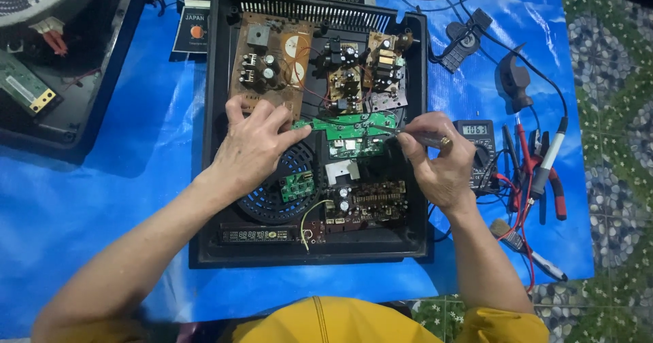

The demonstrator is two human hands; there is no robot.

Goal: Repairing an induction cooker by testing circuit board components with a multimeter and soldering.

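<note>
- Left hand (253, 144) lies flat-ish over the open black appliance case (212, 145), fingers loosely spread and only a bit curled, not gripping anything. Fingertips press on the left end of the green circuit board (354, 124).
- That green board sits about dead centre of the case, lying across it, between the two hands.
- Right hand (439, 159) is curled shut around a thin tool (420, 137), pinched between thumb and fingers. The tool's tip points toward 9 o'clock and lands at the right end of the green board. Can't tell exactly what kind of tool it is.
- At 12 o'clock from the left hand there's a brown circuit board (269, 60) with capacitors.
- At 6 o'clock from the left hand, a round black fan grille (265, 203) with a small green board (297, 186) on it.
- At 3 o'clock from the right hand, just beside it, a multimeter (479, 139) with its screen lit, then red-handled pliers (554, 186) further out on the blue sheet (81, 200).
</note>
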